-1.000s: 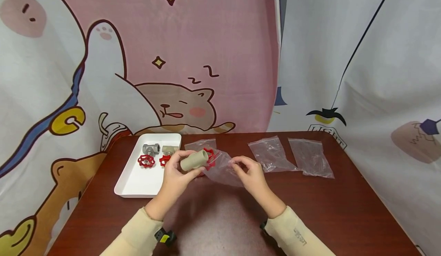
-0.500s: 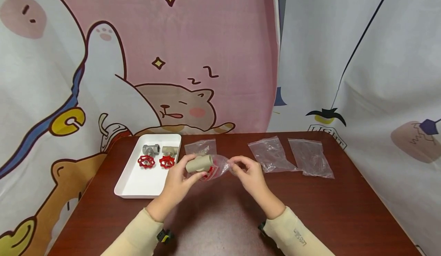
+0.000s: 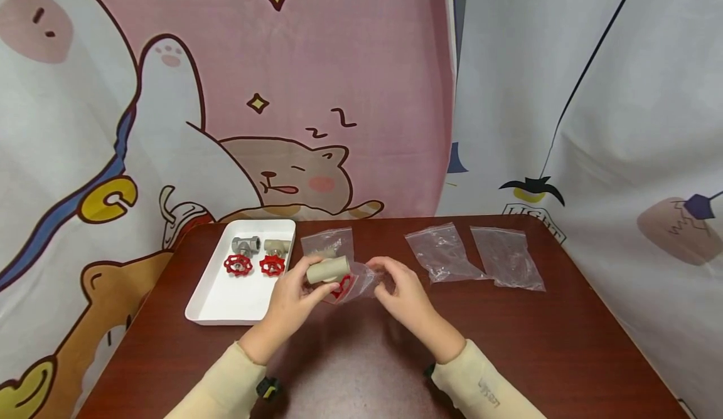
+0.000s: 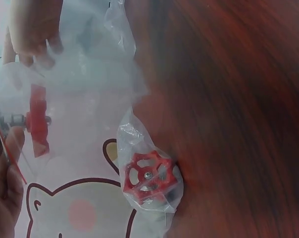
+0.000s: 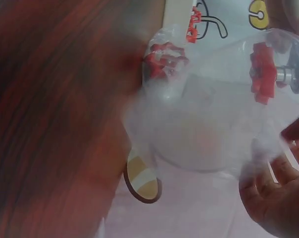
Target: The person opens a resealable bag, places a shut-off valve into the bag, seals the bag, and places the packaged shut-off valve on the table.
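A beige valve body (image 3: 329, 270) is gripped between the thumb and fingers of my left hand (image 3: 289, 293). Its red handwheel (image 4: 38, 120) sits inside a clear plastic bag (image 3: 366, 280), whose loose end extends toward my right hand (image 3: 411, 300). In the right wrist view the bag spreads wide around the red handwheel (image 5: 263, 73). My right hand's fingers (image 5: 283, 173) are spread beside the bag film, thumb apart from the forefinger. Behind the left hand lies another clear bag (image 3: 333, 238) with a red-wheeled valve (image 4: 148, 177) inside, partly hidden in the head view.
A white tray (image 3: 226, 300) at the left holds a grey valve (image 3: 245, 245) and a beige valve (image 3: 277, 248), both with red handwheels. Two clear zip bags, a nearer one (image 3: 443, 253) and a farther one (image 3: 508, 259), lie flat at the right of the brown table (image 3: 508, 344).
The valve has levelled and shifted slightly right in my left hand. The bag went from stretched to gathered, then loosened. My right hand's pinch on its end has spread apart.
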{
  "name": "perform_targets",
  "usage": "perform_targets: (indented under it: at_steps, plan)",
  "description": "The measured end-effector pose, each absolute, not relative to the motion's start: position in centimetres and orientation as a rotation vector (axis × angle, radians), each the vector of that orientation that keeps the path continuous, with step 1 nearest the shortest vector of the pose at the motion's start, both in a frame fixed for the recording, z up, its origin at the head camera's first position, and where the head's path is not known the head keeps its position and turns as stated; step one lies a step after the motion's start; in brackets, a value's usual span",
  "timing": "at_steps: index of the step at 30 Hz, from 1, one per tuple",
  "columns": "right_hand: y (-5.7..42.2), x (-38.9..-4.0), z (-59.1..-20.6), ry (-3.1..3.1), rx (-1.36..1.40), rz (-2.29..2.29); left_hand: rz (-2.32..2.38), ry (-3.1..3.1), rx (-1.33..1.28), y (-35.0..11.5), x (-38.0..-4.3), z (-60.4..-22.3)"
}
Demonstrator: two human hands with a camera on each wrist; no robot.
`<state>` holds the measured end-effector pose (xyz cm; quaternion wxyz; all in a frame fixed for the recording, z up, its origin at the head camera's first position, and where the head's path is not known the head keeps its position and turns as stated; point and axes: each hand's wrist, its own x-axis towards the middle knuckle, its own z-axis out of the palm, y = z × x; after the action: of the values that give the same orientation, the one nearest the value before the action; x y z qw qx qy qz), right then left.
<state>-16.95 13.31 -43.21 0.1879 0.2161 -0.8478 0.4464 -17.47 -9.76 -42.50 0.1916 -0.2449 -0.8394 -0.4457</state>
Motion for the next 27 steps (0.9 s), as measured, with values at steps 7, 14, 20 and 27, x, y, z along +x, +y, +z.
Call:
perform_targets:
  at_steps: [7,14,20,27]
  plan:
    - [12.5,-17.0,-42.9,-2.226,0.82,1.239,-1.234,-2.409,-0.664,-9.6,-17.4,-42.2]
    - [11.7,-17.0,-42.8,-2.026,0.816,1.246,-1.264,-2.469,-0.656,-9.6,-17.3,-42.3]
    - [11.7,-17.2,-43.0,-2.016,0.72,1.341,-1.377,-2.49,-0.728,-9.6,-17.4,-42.3]
    - [11.6,-17.0,-41.2,-2.001,0.655,1.404,-1.224,-2.492,-0.873,-9.4,-17.5,-41.9]
